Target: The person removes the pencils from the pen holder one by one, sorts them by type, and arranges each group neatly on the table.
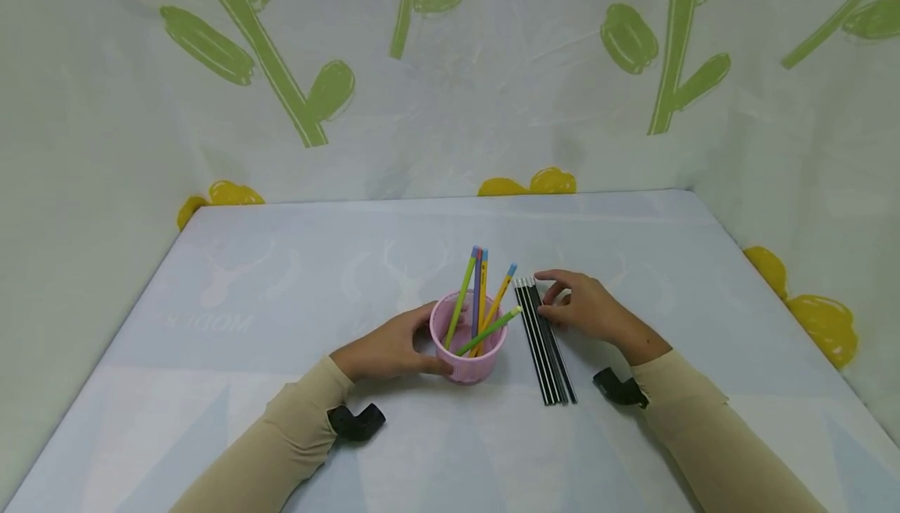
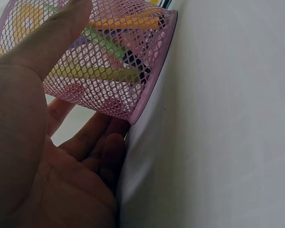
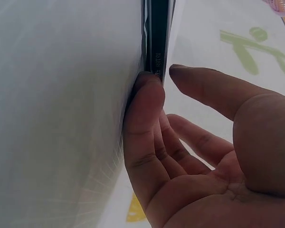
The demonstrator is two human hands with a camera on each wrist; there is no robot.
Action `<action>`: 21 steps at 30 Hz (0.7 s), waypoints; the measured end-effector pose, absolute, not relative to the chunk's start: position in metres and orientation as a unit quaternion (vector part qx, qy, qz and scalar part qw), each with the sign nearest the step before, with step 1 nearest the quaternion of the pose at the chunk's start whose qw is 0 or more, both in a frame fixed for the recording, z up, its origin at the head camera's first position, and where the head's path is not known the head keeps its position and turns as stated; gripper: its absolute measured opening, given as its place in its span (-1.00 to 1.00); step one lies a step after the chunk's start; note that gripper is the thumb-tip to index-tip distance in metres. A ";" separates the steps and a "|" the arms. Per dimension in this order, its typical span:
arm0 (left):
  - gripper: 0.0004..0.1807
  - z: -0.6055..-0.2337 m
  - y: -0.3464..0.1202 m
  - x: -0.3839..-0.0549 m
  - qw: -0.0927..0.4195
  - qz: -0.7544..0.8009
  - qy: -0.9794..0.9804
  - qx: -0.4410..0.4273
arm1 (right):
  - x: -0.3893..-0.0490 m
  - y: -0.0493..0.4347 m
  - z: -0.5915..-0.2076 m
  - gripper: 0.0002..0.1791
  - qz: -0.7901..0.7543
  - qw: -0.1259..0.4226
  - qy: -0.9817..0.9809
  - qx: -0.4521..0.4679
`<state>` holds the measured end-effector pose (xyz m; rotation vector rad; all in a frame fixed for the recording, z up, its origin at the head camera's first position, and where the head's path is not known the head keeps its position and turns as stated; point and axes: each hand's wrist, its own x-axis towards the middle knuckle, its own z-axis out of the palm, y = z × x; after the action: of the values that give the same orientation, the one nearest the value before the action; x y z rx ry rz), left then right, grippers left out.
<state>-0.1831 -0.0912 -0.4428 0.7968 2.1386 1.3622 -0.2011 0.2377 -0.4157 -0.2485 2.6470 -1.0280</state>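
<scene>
Pink round mesh pencil cup (image 1: 471, 374), on desk (image 1: 422, 458), roughly upright, mouth up. Left hand (image 1: 394, 349) grasping it, thumb on near side, fingers curving round the far side.

In the cup: a lime-green pencil (image 1: 462, 294), a purple pencil (image 1: 478, 286) and a yellow pencil (image 1: 483, 294), all fairly steep; a blue-ended orange-yellow pencil (image 1: 502, 290) leaning right; a light-green pencil (image 1: 492, 329) lying lowest, also leaning right over the rim. Steep ones overlap, exact count uncertain. Left wrist view shows pencils through the mesh, dark parts near the base; cup's top cut off by frame.

Right of the cup, just apart from it: a bundle of slim black pencils with pale ends (image 1: 543, 349), flat on desk, side by side. Long axis runs away from the person, slightly leftward at the far end; pale ends point away. Rightmost one slants a bit more. Too tight to count.

Right hand (image 1: 587, 306) at the bundle's right edge, far half. Fingers bent loosely, one fingertip at a black pencil; thumb apart in right wrist view, so nothing grasped. Lettering on that pencil too small to read; just a corner of the cup shows there.

Beige sleeves (image 1: 281, 435) run off the bottom of head view.
</scene>
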 end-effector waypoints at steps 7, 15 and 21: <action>-0.07 -0.443 -0.091 -0.184 0.240 0.493 0.785 0.287 | -0.200 0.239 -0.414 -0.38 -0.345 0.121 0.925 -0.103; -0.06 -0.445 -0.091 -0.184 0.242 0.489 0.789 0.284 | -0.197 0.238 -0.408 -0.49 -0.354 0.105 0.923 -0.108; -0.07 -0.444 -0.091 -0.183 0.236 0.491 0.788 0.288 | -0.192 0.234 -0.402 -0.59 -0.354 0.066 0.925 -0.123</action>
<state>-0.1831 -0.0912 -0.4437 0.7898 2.1597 1.3463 -0.1925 0.2338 -0.4017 -0.3707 2.7881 -1.0686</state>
